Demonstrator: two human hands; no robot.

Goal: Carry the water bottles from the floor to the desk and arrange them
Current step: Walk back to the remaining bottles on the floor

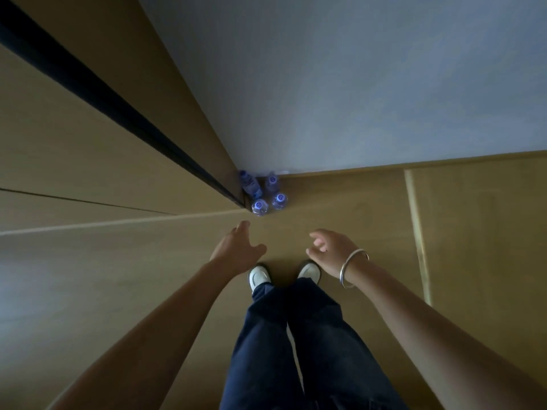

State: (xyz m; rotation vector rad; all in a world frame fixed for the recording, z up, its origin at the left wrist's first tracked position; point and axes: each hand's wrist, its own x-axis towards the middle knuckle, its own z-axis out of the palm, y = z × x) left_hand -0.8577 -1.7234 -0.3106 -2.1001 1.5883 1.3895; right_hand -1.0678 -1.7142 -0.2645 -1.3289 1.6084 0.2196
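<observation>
Four bottles stand on the floor in the wall corner. Both hands, left and right, reach toward them, open and empty. Best to grip the nearest bottles by their bodies.

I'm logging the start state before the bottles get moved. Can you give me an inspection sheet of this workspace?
Surface: wood-tone floor, bare around the bottles; no desk top clearly in view.
Job's things: four water bottles clustered on the floor in the corner where the grey wall meets the wooden panel; three upright, the back-left one looks tilted.
Clutter: nothing seen.
Grippers: left hand and right hand both open and empty, stretched toward the bottles, not touching them; silver bangle on the right wrist.
Cables: nothing seen.
Surroundings: person's white shoes and dark trousers below.
</observation>
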